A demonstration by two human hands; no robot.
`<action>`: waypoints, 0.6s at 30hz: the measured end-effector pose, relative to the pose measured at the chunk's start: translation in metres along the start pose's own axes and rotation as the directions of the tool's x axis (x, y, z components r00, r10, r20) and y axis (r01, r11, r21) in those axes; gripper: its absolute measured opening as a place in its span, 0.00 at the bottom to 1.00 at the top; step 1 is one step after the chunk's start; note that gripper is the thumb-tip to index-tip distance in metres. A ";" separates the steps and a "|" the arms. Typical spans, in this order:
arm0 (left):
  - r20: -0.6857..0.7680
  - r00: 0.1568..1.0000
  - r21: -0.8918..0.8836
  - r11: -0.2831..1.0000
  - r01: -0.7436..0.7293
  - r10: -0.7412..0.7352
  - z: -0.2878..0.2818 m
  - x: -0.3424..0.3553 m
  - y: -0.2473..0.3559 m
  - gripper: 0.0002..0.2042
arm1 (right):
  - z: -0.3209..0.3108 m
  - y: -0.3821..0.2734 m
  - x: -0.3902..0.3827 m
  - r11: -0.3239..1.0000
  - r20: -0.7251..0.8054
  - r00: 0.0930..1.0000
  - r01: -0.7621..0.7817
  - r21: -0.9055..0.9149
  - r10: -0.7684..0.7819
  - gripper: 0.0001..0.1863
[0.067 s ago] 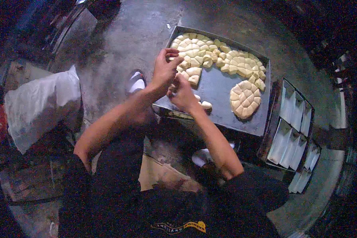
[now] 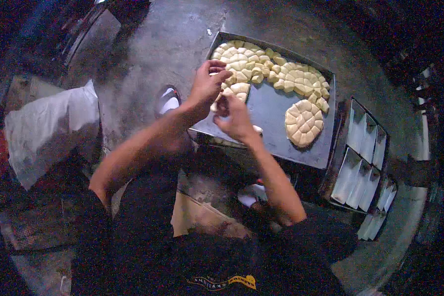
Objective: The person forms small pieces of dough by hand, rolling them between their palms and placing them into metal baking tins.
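A shallow metal baking tray holds pale dough cut into many small pieces. Above its left edge is my left hand, its fingers bent and apart over the cut dough pieces. Just nearer to me hovers my right hand, somewhat smeared by motion, with a gap between thumb and fingers. I see nothing held in either hand. Beside the fingertips sits a small block of dough, and a loose piece shows partly behind my right wrist. A round, scored dough slab lies at the tray's right.
Racks of rectangular loaf tins stand to the right of the tray. On the left, a white plastic sack rests near a wooden board. A flat piece of cardboard lies on the floor below my arms, and my shoe is left of the tray.
My right hand has shifted slightly right, away from the left hand, and its thumb and fingers have parted. The left hand stays nearly in place over the dough.
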State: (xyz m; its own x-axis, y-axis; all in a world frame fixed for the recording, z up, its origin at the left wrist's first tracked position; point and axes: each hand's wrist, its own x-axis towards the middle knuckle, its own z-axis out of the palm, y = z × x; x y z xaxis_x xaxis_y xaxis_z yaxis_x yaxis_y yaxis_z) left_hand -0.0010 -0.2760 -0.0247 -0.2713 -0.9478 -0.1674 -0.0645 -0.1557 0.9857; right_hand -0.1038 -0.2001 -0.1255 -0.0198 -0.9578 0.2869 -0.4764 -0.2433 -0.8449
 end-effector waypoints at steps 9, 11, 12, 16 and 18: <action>0.662 0.611 -0.100 0.756 0.646 -0.434 0.053 -0.065 0.012 0.27 | -0.155 -0.089 -0.059 0.997 -0.206 0.978 -0.038 -0.068 0.024 0.10; 0.651 0.644 -0.087 0.804 0.588 -0.401 0.063 -0.067 0.012 0.26 | -0.164 -0.086 -0.067 0.953 -0.180 0.976 0.061 -0.298 -0.119 0.11; 0.649 0.658 -0.076 0.828 0.556 -0.382 0.067 -0.065 0.013 0.25 | -0.168 -0.084 -0.070 0.906 -0.177 0.968 0.093 -0.412 -0.180 0.11; 0.602 0.621 -0.047 0.754 0.655 -0.502 0.078 -0.065 0.020 0.21 | -0.171 -0.089 -0.081 0.960 -0.187 0.980 0.020 -0.280 -0.074 0.13; 0.575 0.674 -0.054 0.800 0.598 -0.465 0.076 -0.070 0.015 0.19 | -0.165 -0.083 -0.084 0.975 -0.171 0.980 0.065 -0.214 -0.103 0.14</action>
State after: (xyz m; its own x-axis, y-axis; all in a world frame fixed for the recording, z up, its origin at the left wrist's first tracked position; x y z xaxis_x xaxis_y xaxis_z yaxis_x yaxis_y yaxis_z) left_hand -0.0559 -0.1904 0.0000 -0.7048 -0.4062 -0.5816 -0.1616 -0.7064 0.6891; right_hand -0.2074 -0.0743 -0.0048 -0.1208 -0.8873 0.4451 -0.6539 -0.2662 -0.7082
